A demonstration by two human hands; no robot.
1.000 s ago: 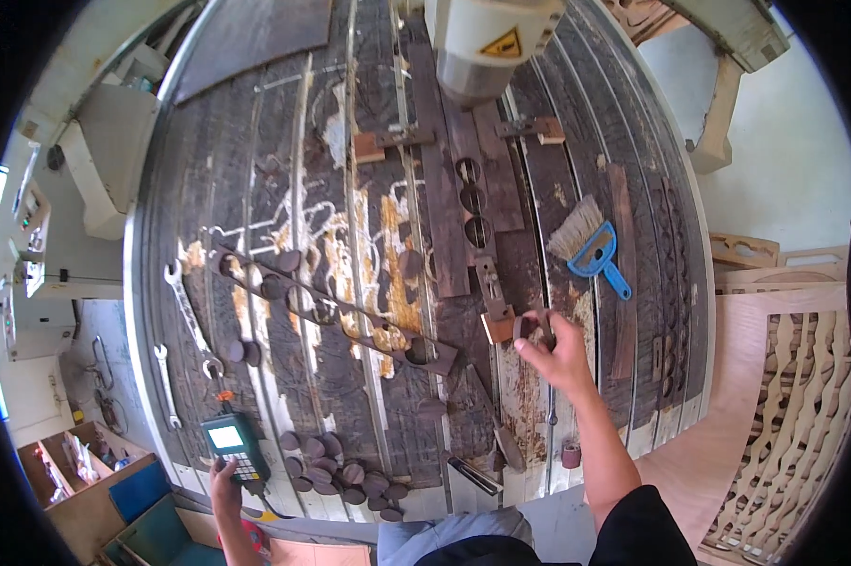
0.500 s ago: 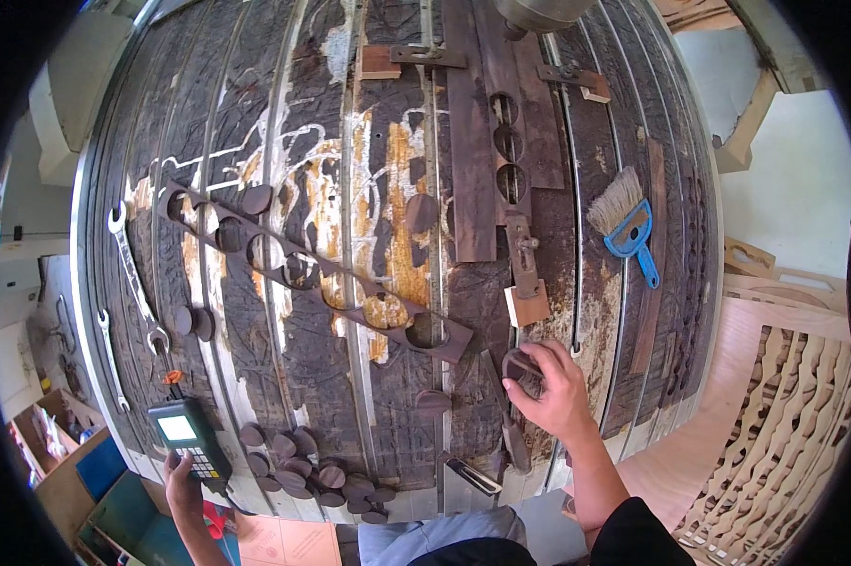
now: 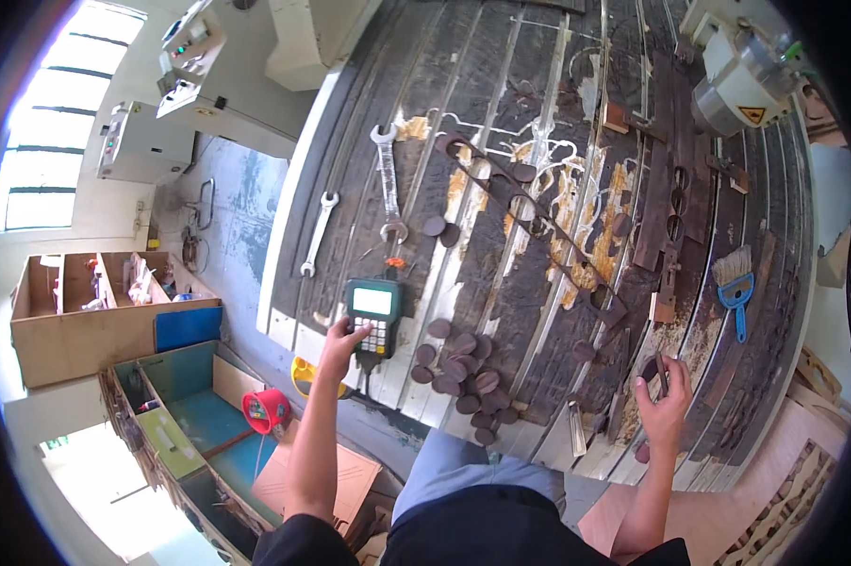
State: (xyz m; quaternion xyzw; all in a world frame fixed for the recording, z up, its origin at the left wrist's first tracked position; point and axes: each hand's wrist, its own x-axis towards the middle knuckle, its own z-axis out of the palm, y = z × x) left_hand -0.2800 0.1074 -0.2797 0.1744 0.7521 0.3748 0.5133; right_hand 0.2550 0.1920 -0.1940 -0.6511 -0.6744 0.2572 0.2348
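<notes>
Toward 8 o'clock, a controller [image 3: 372, 311] is touched by the left hand [image 3: 338, 349], finger grip unclear; toward 4, wood [image 3: 650, 368] is pinched by the right hand [image 3: 664, 406].

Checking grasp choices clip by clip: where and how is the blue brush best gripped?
Probably by its slim blue handle, coming from the person's near side: the brush lies with handle toward the person and bristles facing away. The right hand is nearer, though it holds something dark.

Right hand [image 3: 664, 404] now farther from wooden block [image 3: 662, 307]
</notes>
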